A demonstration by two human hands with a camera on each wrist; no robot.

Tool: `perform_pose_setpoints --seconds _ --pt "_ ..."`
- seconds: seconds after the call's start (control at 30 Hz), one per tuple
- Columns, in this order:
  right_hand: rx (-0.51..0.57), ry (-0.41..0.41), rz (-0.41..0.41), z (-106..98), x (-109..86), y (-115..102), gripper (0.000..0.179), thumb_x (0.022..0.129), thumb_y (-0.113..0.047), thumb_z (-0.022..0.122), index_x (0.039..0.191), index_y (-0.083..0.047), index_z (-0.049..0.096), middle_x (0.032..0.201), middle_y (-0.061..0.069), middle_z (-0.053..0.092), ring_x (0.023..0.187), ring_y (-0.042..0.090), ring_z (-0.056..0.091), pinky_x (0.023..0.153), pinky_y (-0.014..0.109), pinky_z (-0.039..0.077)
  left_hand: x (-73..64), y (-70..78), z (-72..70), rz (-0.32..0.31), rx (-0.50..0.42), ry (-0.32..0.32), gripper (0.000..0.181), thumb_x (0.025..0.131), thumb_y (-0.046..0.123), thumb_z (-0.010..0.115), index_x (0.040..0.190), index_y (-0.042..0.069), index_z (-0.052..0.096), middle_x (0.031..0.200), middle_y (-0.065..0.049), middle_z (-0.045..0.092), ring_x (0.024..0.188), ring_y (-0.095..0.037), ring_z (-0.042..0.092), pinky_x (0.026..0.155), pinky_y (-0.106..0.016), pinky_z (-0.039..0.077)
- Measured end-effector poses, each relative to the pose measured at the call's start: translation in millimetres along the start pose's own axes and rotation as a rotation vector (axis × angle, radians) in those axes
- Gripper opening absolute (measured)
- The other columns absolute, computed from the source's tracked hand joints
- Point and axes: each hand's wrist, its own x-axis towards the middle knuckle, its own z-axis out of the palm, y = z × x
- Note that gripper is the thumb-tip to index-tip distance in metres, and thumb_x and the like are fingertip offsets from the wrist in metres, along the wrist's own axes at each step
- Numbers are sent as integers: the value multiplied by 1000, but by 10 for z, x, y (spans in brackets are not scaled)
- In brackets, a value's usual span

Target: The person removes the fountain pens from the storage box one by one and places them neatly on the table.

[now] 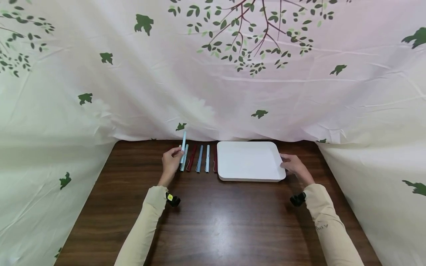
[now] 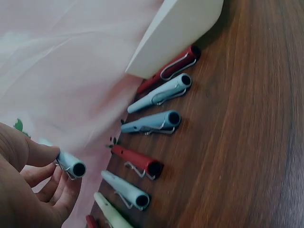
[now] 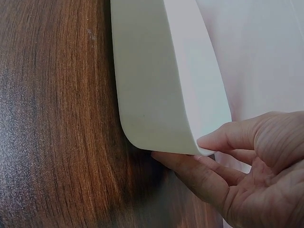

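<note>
My left hand (image 1: 171, 162) pinches a light blue pen (image 2: 72, 165) between thumb and fingers, its clip and dark round end showing in the left wrist view. The pen is raised over a row of pens lying side by side. Closest below it are a pale blue pen (image 2: 126, 190) and a pale green pen (image 2: 113, 213). At the right, a white tray (image 1: 251, 180) lies on the table. My right hand (image 1: 294, 167) grips the tray's right end, thumb over the rim (image 3: 192, 135) and fingers against the outer wall.
Further along the row are a red pen (image 2: 137, 160), a blue pen (image 2: 152, 122), a whitish pen (image 2: 161, 92) and a dark red pen (image 2: 175, 66) beside the tray. A leaf-printed curtain (image 1: 186, 92) hangs along the far edge of the brown wooden table (image 1: 216, 221).
</note>
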Motion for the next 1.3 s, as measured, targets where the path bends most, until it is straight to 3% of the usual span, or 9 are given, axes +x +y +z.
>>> perform_pose_setpoints --seconds 0.23,0.53,0.87,1.3 --pt "3 2 -33 -22 -23 -12 65 99 2 51 159 9 29 153 42 39 111 36 65 77 41 63 29 -86 -157 -37 14 22 25 100 9 70 121 -3 75 119 -24 74 92 -15 66 68 -12 46" --pt "13 0 -60 2 -36 28 65 97 1 51 158 10 31 149 41 44 90 24 65 77 41 61 23 -151 -289 -88 47 14 28 102 13 68 125 -2 74 128 -24 71 108 -29 66 73 -15 45" --pt "21 12 9 -4 18 11 68 97 0 54 160 5 31 151 42 42 114 37 62 81 43 63 4 -260 -439 -129 69 13 31 104 14 65 129 -3 72 131 -25 68 111 -30 63 73 -17 45" --pt "13 2 -9 -26 -18 -6 65 99 0 53 160 7 30 150 43 42 111 35 63 81 43 62 72 -403 -671 -188 121 19 33 104 15 64 130 -5 70 136 -27 65 118 -31 60 79 -22 44"
